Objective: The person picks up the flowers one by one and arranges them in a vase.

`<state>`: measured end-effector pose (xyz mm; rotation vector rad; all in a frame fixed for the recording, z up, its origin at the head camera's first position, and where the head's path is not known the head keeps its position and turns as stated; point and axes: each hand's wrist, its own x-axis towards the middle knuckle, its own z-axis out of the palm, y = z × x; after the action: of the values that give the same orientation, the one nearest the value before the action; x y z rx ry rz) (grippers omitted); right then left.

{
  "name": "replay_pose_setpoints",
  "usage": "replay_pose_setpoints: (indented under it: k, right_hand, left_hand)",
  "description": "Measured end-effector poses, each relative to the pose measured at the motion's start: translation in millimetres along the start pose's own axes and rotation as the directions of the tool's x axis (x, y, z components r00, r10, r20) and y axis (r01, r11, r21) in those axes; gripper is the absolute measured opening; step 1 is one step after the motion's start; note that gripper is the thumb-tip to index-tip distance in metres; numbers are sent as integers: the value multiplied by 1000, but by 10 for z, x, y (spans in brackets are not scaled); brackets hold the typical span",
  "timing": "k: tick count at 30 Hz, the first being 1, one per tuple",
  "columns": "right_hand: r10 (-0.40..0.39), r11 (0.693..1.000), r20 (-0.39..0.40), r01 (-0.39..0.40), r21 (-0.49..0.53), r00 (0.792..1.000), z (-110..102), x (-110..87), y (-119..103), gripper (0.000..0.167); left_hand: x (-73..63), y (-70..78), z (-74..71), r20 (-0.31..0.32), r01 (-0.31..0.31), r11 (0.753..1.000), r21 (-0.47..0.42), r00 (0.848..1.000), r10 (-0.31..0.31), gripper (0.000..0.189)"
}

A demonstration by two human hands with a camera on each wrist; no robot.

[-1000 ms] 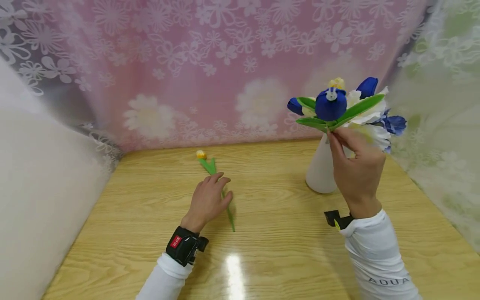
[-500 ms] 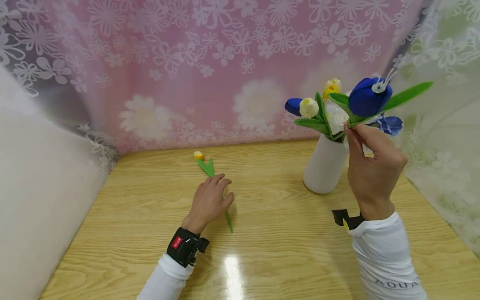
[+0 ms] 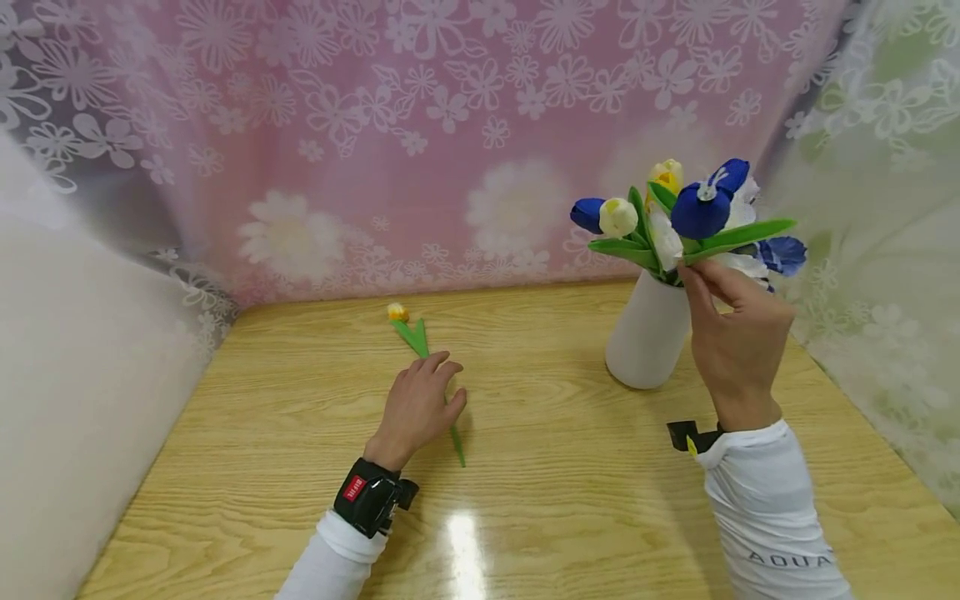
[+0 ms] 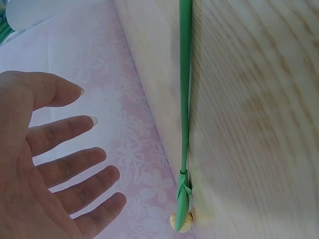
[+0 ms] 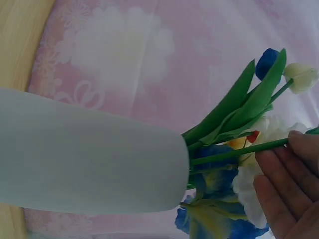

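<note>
In the head view my right hand (image 3: 738, 337) pinches a blue tulip (image 3: 697, 215) just below its bloom, at the vase's mouth. The right wrist view shows the tulip's green stem (image 5: 239, 153) between thumb and fingers, its lower end inside the white vase (image 5: 94, 154). Blue, white and yellow flowers crowd around it. My left hand (image 3: 416, 408) hovers over a yellow tulip (image 3: 397, 312) lying on the table and hides part of its stem. From the left wrist, the fingers (image 4: 75, 162) look spread and apart from that tulip's stem (image 4: 185, 89).
The wooden table (image 3: 540, 467) ends at a pink floral curtain (image 3: 420, 167) behind. A paler floral curtain (image 3: 892, 275) borders the right side. The vase stands near the table's back right, and a white wall (image 3: 90, 350) rises on the left.
My right hand swung the blue tulip rightward, then back left and slightly lower over the vase. The left hand has stayed nearly still above the yellow tulip.
</note>
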<state>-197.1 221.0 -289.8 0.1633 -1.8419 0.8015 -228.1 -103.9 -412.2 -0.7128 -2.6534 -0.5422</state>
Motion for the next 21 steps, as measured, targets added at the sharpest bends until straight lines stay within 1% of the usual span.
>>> replay_pose_setpoints:
  k: [3,6,8,9,10,11,12,14,16,17,21]
  right_hand:
    - [14,999,7,-13,-42,1000,25,-11,49,17]
    - [48,993,16,-46,-109,999,37,-22,89,17]
    - [91,981,41,-82,-178,995,41,-27,115,18]
    - [112,972,65,-96,-215,992,42,-27,129,19]
    - [150,960,99,-121,-253,984,40,-25,140,22]
    - [201,943,151,-149,-298,968,35,-19,151,25]
    - [246,925,202,-168,-341,948,30,-16,160,29]
    - [337,889,291,-201,-410,895,17,-16,174,34]
    - [400,866,341,-229,-445,851,11,-35,183,37]
    - [406,866,345,-235,-442,846,12,-50,185,37]
    - [362,895,271,-251,-368,892,28,-136,182,35]
  left_hand:
    - [-10,-15,15,6,4,1000,-4,1000,-4,28]
    - [-20,-31,28,16,9,1000,-4,1000,-9,28]
    - [-28,-40,37,15,11,1000,-6,1000,-11,27]
    - [-30,-44,43,15,13,1000,-6,1000,-13,27]
    - [-31,-47,47,15,16,1000,-5,1000,-16,27]
    - [-31,-48,49,14,18,1000,-7,1000,-18,27]
    - [-32,-51,54,15,22,1000,-8,1000,-22,27]
    - [-34,-55,60,22,34,999,-12,999,-34,27]
    - [-38,-59,67,30,47,999,-14,998,-46,27]
    - [-40,-63,71,33,51,999,-14,998,-51,27]
    - [-48,-75,73,40,56,998,0,998,-56,28]
